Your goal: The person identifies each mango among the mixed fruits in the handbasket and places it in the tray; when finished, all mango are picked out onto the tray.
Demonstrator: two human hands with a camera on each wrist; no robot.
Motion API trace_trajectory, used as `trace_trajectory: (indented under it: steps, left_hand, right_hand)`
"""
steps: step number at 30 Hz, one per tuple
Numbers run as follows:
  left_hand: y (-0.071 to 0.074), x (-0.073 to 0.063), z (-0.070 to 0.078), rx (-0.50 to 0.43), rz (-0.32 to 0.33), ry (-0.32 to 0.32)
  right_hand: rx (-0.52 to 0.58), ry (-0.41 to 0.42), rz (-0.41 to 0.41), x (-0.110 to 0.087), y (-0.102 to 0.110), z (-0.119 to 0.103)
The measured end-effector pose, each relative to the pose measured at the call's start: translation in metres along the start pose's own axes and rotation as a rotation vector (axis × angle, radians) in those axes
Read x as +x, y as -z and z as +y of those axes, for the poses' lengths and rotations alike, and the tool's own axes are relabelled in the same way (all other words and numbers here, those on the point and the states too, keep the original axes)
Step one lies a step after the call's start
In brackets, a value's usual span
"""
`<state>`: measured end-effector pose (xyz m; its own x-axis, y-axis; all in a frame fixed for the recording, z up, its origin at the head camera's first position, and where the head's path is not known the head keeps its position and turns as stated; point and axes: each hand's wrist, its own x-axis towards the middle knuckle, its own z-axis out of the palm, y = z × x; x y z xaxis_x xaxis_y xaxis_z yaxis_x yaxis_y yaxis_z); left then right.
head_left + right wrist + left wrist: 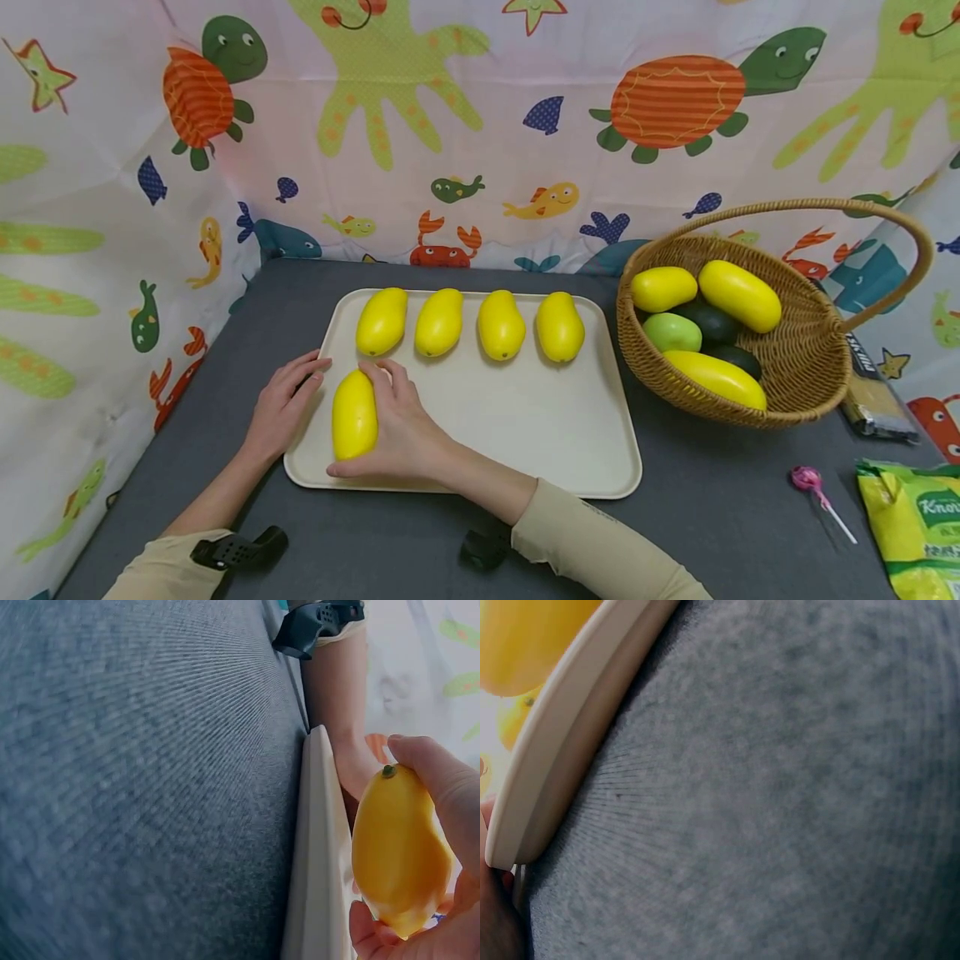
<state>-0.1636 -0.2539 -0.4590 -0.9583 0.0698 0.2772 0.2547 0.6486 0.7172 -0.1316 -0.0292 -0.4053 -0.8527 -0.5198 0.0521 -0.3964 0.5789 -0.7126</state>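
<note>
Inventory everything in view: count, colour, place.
Table: 1, grey, underneath
Tray: 1, cream, on table
Row fruits: 4, yellow, tray's far side
Held fruit: 1, yellow, tray's left
Basket: 1, brown, right of tray
Basket fruits: 3, yellow, inside
Light fruit: 1, green, basket
Dark fruits: 2 showing, dark green, basket
Packet: 1, brown-black, beside basket
Lollipop: 1, pink, right
Knorr bag: 1, yellow-green, right edge
Patterned cloth: 1, white, behind table
Sleeves: 2, beige, near edge
Wristbands: 2, black, by sleeves
Left grip: 1, tray's left rim
Right grip: 1, on held fruit
</note>
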Motion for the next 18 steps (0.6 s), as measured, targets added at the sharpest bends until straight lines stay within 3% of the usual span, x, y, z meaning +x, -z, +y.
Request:
trace_trajectory:
  steps: [11, 18]
  left_hand:
    - [-0.0004, -0.0004, -0.0025, -0.003, 0.000, -0.009]
    - [-0.0002, -0.0007, -0.0007, -0.005, -0.001, -0.005]
  right_hand:
    - [-0.071, -0.014, -0.039, 0.0025, -0.0076, 0.0058]
    - [-0.051, -0.037, -0.078, 0.0051, -0.0055, 0.0094]
